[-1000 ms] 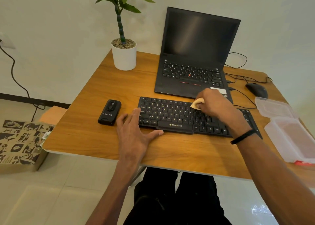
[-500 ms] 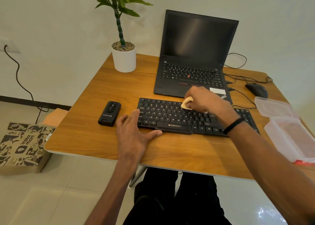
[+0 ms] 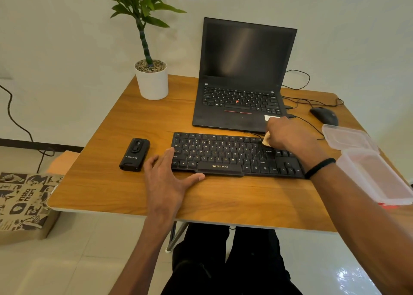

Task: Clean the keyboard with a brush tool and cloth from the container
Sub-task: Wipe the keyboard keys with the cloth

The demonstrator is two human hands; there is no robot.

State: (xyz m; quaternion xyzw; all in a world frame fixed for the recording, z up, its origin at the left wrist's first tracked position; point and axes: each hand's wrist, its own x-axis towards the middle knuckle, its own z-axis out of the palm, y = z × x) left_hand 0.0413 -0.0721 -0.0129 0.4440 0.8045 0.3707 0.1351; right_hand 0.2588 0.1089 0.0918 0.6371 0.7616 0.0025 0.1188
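Note:
A black keyboard (image 3: pixel 223 154) lies across the middle of the wooden table (image 3: pixel 111 189). My right hand (image 3: pixel 288 136) grips a small pale yellow cloth (image 3: pixel 266 140) and presses it on the keys at the keyboard's upper right; most of the cloth is hidden under the fingers. My left hand (image 3: pixel 165 178) lies flat with spread fingers at the keyboard's front left corner, fingertips touching its left edge and thumb along its front edge. A clear plastic container (image 3: pixel 380 178) with its lid (image 3: pixel 346 136) open stands at the right edge of the table. No brush shows.
An open black laptop (image 3: pixel 243 76) stands behind the keyboard. A white potted plant (image 3: pixel 152 80) is at the back left, a black mouse (image 3: pixel 324 115) with cables at the back right. A small black device (image 3: pixel 134 154) lies left of the keyboard. A printed paper bag (image 3: pixel 22 203) sits on the floor.
My right hand with the cloth slid left along the keys, then back right to the keyboard's upper right area. My left hand stayed put at the front left corner.

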